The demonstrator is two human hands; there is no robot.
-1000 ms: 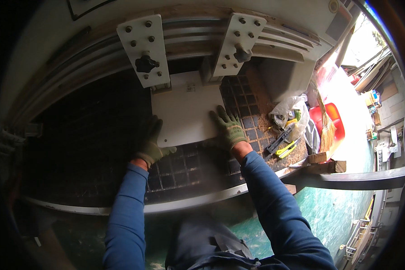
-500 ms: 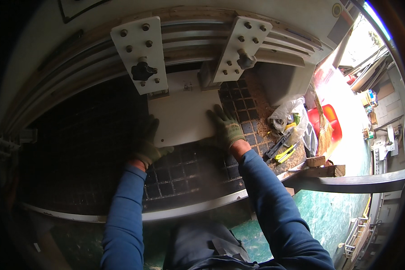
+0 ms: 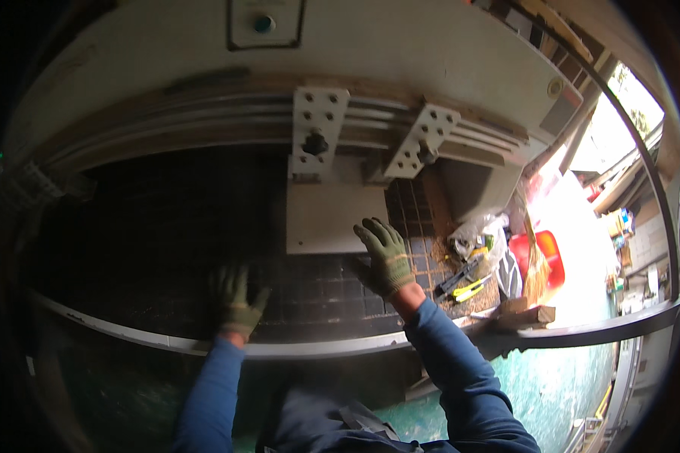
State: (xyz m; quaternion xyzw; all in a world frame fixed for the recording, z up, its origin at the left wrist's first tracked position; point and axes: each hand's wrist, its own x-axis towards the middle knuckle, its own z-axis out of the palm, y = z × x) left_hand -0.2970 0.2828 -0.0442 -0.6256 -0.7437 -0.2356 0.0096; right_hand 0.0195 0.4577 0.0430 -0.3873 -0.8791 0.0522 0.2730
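A flat white panel (image 3: pixel 332 219) lies on the black gridded bed (image 3: pixel 317 287) of a large machine. Its far edge sits beneath two white bracket plates, the left plate (image 3: pixel 321 113) and the right plate (image 3: pixel 419 140), each with several bolts and a black knob. My right hand (image 3: pixel 385 257), in a green knit glove, is by the panel's near right corner, fingers spread; whether the fingertips touch it I cannot tell. My left hand (image 3: pixel 238 298), gloved alike, is over the bed's near part, apart from the panel, with its fingers spread and holding nothing.
Metal rails (image 3: pixel 204 124) run along the machine behind the bed. To the right lie a yellow cutter knife (image 3: pixel 470 290), a crumpled plastic bag (image 3: pixel 491 245) and sawdust. A straw broom (image 3: pixel 536 272) leans by a red container (image 3: pixel 553 260). Wooden blocks (image 3: pixel 533 315) rest at the bed's right corner.
My left hand has drawn off the panel's left edge toward the bed's front rim. My right hand has lifted slightly from the panel's right side. The view has tilted up, showing a teal button.
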